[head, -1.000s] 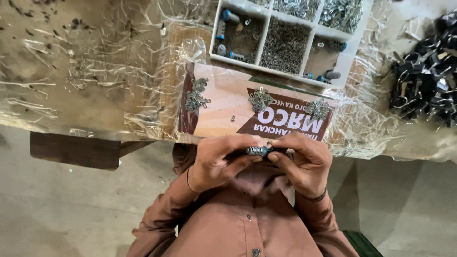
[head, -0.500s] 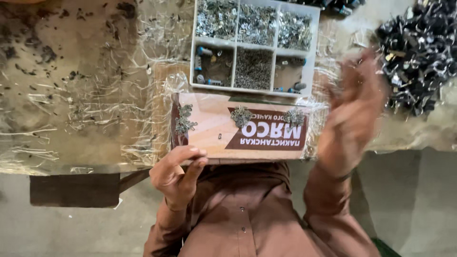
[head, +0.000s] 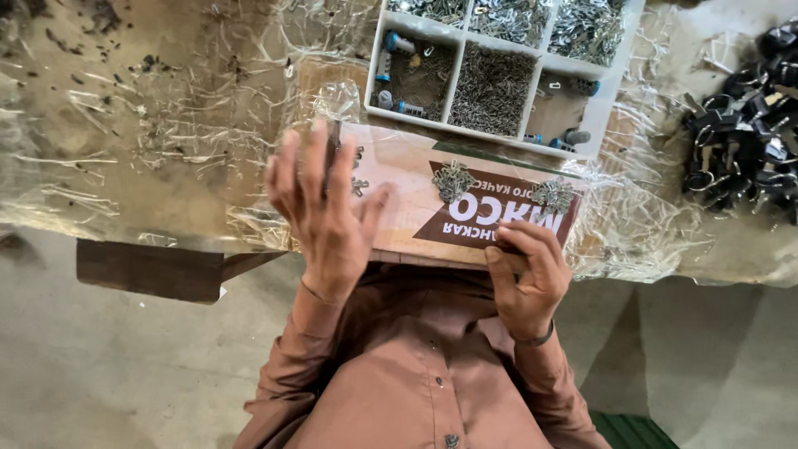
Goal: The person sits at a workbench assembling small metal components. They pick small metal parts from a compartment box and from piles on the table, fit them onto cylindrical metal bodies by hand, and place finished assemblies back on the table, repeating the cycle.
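My left hand (head: 320, 208) is raised with its fingers spread and holds nothing; it hovers over the left end of a printed cardboard sheet (head: 407, 212). Just beyond its fingertips lie a few small metal pieces (head: 359, 185). My right hand (head: 524, 270) rests at the sheet's near edge with its fingers curled in; whatever is inside them is hidden. Two small clusters of metal parts, one (head: 453, 179) in the middle and one (head: 553, 195) to the right, sit on the cardboard.
Behind the cardboard stands a white compartment tray (head: 455, 123) holding screws, pins and blue-capped parts. A pile of black metal parts (head: 748, 141) lies at the far right. Crinkled clear plastic (head: 166, 141) covers the table. Below it are a wooden beam (head: 150, 270) and the concrete floor.
My right hand came back from the black pile at the right to the cardboard's near edge. My left hand rose from the edge and opened over the sheet's left end.
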